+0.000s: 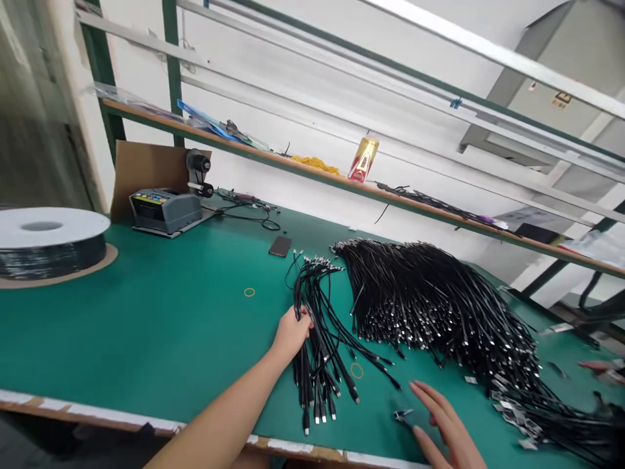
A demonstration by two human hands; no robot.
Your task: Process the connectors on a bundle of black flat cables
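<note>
Spread loosely, my right hand [449, 426] holds nothing; my left hand [294, 331] grips one gathered cable bunch [319, 339]; the far larger pile [420, 293] seems still undone.

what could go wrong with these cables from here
Some cables in the bundle splay outward, so they might slip from the left hand. Strands could also tangle with the large cable pile close by. The rubber band beside the bundle may get brushed aside.
</note>
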